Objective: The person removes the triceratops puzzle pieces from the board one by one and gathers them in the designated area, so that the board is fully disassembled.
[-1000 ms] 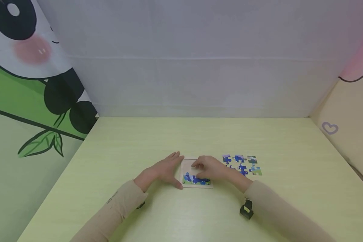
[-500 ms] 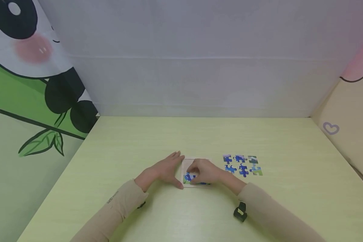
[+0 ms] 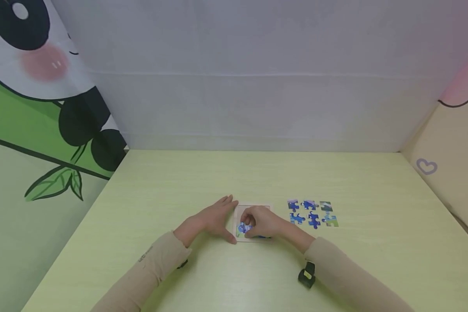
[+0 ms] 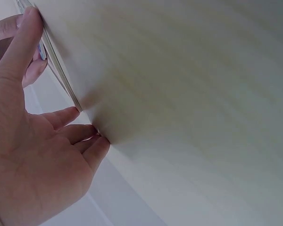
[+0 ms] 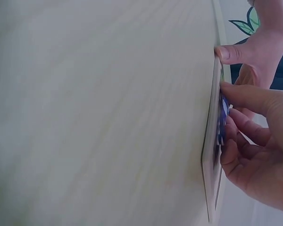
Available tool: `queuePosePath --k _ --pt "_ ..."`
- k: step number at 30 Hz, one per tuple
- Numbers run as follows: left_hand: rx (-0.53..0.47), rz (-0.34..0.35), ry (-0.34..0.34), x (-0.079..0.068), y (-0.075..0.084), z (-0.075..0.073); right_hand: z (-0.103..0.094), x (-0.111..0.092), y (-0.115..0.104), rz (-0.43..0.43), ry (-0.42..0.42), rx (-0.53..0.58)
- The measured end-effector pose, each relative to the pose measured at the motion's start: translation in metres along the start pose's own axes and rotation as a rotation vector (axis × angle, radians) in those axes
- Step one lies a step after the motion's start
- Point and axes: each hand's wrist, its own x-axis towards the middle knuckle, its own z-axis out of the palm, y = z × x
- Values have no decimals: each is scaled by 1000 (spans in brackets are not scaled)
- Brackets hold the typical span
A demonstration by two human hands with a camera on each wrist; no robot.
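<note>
My left hand [image 3: 214, 218] rests at the left edge of a shallow puzzle board [image 3: 253, 241], its thumb low and its fingertips near the upper corner. In the left wrist view, the left hand [image 4: 42, 155] touches the board's edge [image 4: 61, 75] with fairly straight fingers. My right hand [image 3: 264, 222] is over the board, pinching a blue puzzle piece [image 3: 243, 228] at the lower left. The right wrist view has this blue piece [image 5: 223, 117] between the thumb and curled fingers of the right hand [image 5: 269, 141]. The hand hides much of the board.
Right of the board, several loose blue and green puzzle pieces [image 3: 313, 219] lie in two rows on the pale table [image 3: 203, 177]. A grey-white wall panel [image 3: 257, 112] rises behind the table, with printed panels on both sides.
My right hand has moved left across the board and closed its fingers on the lower-left piece, which looks tilted now. The left hand has stayed at the board's edge.
</note>
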Motion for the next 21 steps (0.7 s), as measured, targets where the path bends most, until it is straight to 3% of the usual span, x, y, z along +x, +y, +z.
queuePosePath --k 21 --pt "-8 -6 1 -2 3 -2 2 -3 -3 4 33 23"
